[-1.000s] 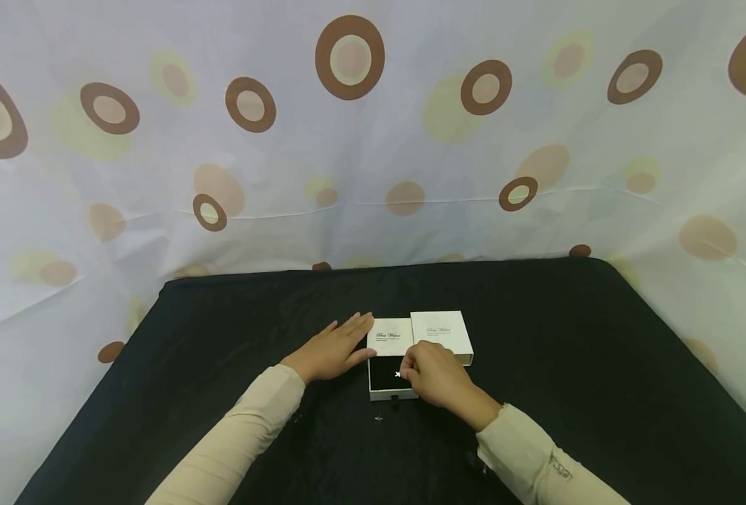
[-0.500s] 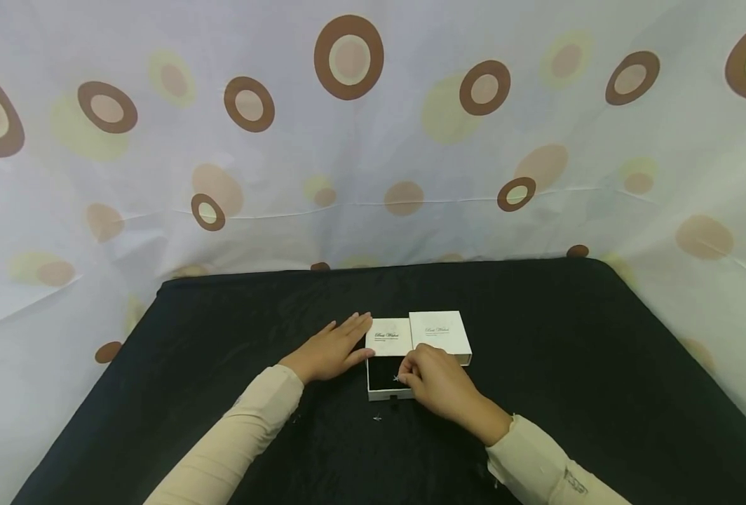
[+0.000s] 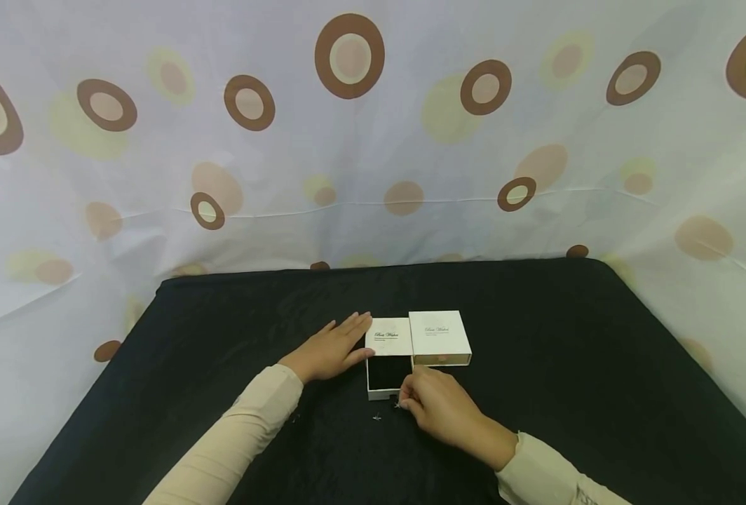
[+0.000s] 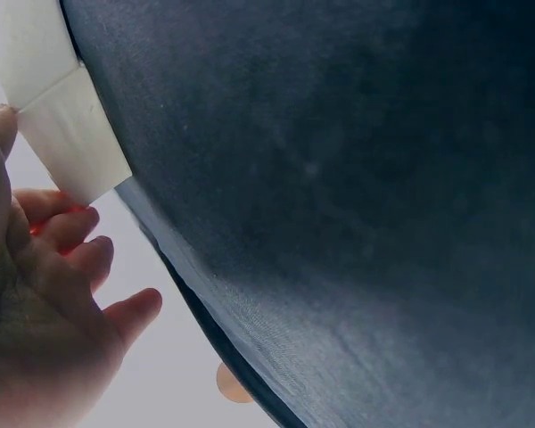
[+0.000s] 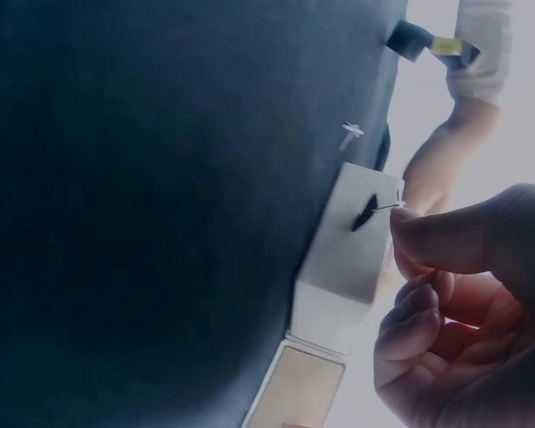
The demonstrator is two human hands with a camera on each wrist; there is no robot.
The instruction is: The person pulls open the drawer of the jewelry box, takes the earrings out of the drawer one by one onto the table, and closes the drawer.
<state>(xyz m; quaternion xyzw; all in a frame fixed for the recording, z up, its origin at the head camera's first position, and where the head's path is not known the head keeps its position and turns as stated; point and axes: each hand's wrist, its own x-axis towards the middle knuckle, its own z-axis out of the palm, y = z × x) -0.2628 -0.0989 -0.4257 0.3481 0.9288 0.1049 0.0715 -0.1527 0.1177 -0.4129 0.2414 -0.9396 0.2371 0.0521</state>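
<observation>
A white drawer-style jewelry box sits on the black cloth, its drawer pulled out toward me and showing a black lining. My left hand lies against the box's left side, fingers straight, with fingertips and thumb at the edge of the printed cover. Between thumb and fingertips, my right hand pinches a small silver earring just off the drawer's front corner, near its dark pull tab. Another small silver earring lies on the cloth in front of the drawer.
A second white box with the same printed lettering stands against the first one's right side, its front end showing a beige inside. Black cloth covers the table. Behind hangs a pale curtain with brown circles.
My right hand has moved from above the black lining toward me, carrying the earring out past the drawer's front edge. The left hand stays in place on the box.
</observation>
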